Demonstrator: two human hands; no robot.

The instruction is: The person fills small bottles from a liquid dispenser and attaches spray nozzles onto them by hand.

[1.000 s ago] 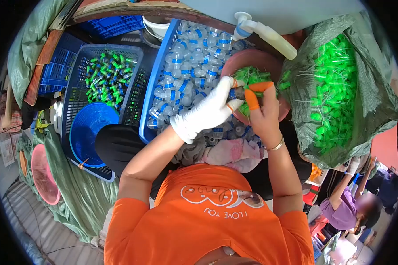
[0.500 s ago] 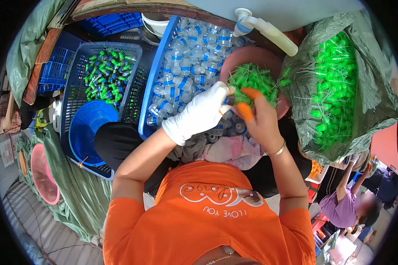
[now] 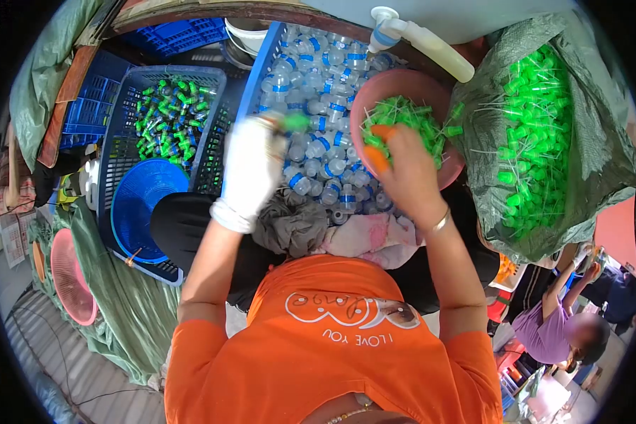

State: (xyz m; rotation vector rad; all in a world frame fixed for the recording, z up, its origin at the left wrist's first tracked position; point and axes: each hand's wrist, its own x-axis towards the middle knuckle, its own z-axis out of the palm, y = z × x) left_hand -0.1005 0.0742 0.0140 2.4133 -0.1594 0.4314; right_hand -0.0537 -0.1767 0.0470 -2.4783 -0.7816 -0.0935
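My left hand (image 3: 251, 169), in a white glove and smeared by motion, is closed at the left side of a blue crate (image 3: 250, 79). A blurred green-capped small bottle (image 3: 294, 121) sticks out from its fingertips. Many small clear bottles with blue bands (image 3: 325, 145) fill the crate. My right hand (image 3: 411, 173), with orange covers on its thumb and a finger, reaches over a pink bowl (image 3: 451, 169). Those two digits are apart, beside the green caps with thin white tubes (image 3: 410, 116) in the bowl. The other fingers are partly hidden.
Left stands a dark blue basket (image 3: 218, 81) with green-capped bottles (image 3: 175, 116) and a blue round basket (image 3: 145, 201). A grey-green sack (image 3: 484, 152) of green caps (image 3: 537, 141) is at right. A white pump nozzle (image 3: 434, 49) lies above the bowl. Another person (image 3: 544, 332) works at lower right.
My left hand has swung left from beside the pink bowl, carrying the green-capped bottle. My right hand has parted from it and shifted slightly over the green caps.
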